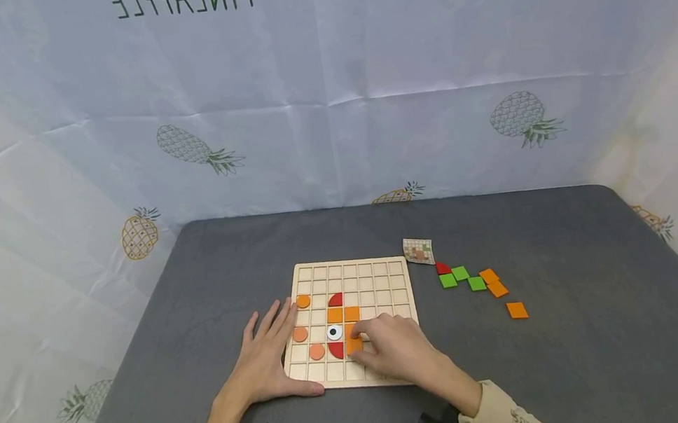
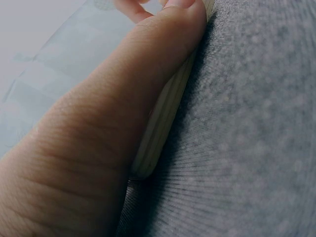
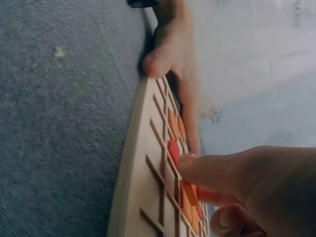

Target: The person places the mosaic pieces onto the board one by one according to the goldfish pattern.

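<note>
A light wooden grid board (image 1: 382, 282) lies on the table. My left hand (image 1: 268, 361) rests against its near-left corner, fingers spread and straight along the left side, thumb at the front edge. Over the board's lower middle, my right hand (image 1: 396, 345) pinches an orange square tile (image 3: 190, 193) between thumb and fingers; in the right wrist view it sits tilted above the grid. Around it are orange squares (image 1: 335, 315), a white eye disc (image 1: 334, 333), red quarter-round pieces (image 1: 335, 300) and orange discs (image 1: 303, 301). The right hand hides part of the board.
A small printed pattern card (image 1: 418, 251) touches the board's far-right corner. Right of it lie a red piece (image 1: 442, 268), green squares (image 1: 459, 273) and loose orange squares (image 1: 517, 310). Behind the grey table (image 1: 572, 246) hangs a pineapple-print cloth (image 1: 321, 65).
</note>
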